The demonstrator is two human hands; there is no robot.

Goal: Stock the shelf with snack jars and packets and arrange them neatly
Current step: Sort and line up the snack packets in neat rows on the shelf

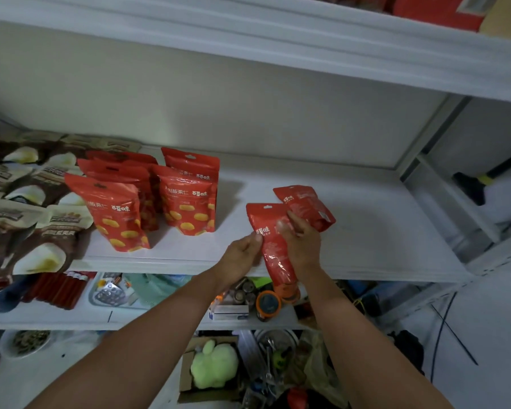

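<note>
My right hand [303,246] gripped a glossy red plastic snack packet [273,252] at the white shelf's [366,231] front edge, with a second red packet [309,205] fanned behind. My left hand [244,255] pinched the first packet's side. Stocking seemed midway. Next, both needed standing upright beside the standing red packets [186,199].

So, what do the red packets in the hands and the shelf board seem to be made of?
Red packets: likely glossy plastic film; they crease and catch highlights. Shelf board: smooth, matte white, perhaps painted metal or laminated board; the look leaves this open.
</note>
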